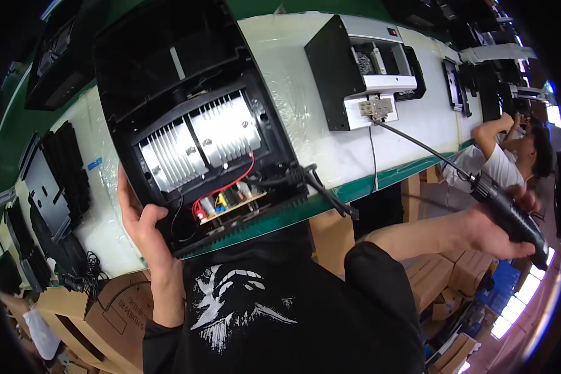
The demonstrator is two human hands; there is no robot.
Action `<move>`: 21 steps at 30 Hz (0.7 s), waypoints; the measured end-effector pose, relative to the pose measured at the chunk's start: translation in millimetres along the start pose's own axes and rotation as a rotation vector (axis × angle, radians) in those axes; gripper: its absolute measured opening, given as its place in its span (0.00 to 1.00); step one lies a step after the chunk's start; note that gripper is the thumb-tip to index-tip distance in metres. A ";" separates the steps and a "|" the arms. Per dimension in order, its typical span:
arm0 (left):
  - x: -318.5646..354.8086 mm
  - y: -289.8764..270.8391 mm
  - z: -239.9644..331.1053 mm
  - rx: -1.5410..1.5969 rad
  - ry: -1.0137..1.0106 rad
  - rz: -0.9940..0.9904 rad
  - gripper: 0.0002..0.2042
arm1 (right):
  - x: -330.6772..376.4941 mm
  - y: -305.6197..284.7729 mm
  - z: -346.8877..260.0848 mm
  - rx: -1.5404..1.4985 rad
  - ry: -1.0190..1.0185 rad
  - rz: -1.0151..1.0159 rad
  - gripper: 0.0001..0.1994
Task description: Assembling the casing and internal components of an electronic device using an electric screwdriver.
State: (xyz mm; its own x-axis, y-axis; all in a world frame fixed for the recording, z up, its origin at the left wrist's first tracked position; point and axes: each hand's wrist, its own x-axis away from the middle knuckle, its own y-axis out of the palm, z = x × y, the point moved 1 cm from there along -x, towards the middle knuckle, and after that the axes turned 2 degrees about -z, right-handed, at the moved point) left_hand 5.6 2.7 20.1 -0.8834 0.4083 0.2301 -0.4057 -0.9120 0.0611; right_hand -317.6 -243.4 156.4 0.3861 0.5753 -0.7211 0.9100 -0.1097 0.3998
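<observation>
The left hand [142, 225] had its fingers wrapped round the near left corner of an open black housing [193, 118], finned heatsinks [199, 144] showing, at the bench's [305, 81] near edge. The right hand [502, 232], out to the right, was closed tight on a black power screwdriver [508, 212]

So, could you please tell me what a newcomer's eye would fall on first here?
Most striking is the open black casing at centre left, with two ribbed silver heat sinks and red wires inside. The left hand grips its lower left edge. At far right, the right hand holds a black power screwdriver out beyond the edge of the white bench.
</observation>
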 end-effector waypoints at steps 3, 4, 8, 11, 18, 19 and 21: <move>-2.1 7.4 -1.2 -0.009 0.022 -0.040 0.39 | -1.9 -11.6 -13.8 -0.280 0.020 -0.151 0.29; -2.9 7.3 -3.5 -0.003 0.030 -0.051 0.39 | -1.8 -13.6 -16.0 -0.354 0.006 -0.295 0.32; -6.5 2.0 -8.8 -0.086 0.113 -0.098 0.38 | 7.5 -4.9 -18.4 -0.167 -0.169 -0.313 0.40; -7.9 -0.1 -10.5 -0.084 0.124 -0.103 0.38 | 5.4 -3.1 -8.9 -0.150 -0.096 -0.490 0.43; -8.3 0.6 -9.8 -0.087 0.120 -0.087 0.39 | 24.1 8.6 14.5 -0.294 0.025 -0.564 0.43; -8.6 0.0 -10.3 -0.101 0.127 -0.087 0.39 | 25.0 8.3 16.8 -0.272 0.028 -0.560 0.43; -9.3 -0.1 -11.4 -0.121 0.135 -0.085 0.39 | 29.0 10.9 21.3 -0.288 0.036 -0.542 0.43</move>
State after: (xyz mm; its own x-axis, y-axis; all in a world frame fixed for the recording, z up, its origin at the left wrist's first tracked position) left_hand 11.2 -0.6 6.9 -0.8650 0.4924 0.0967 -0.4980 -0.8661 -0.0440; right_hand -293.2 -245.2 127.7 -0.1305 0.5154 -0.8469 0.8962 0.4266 0.1215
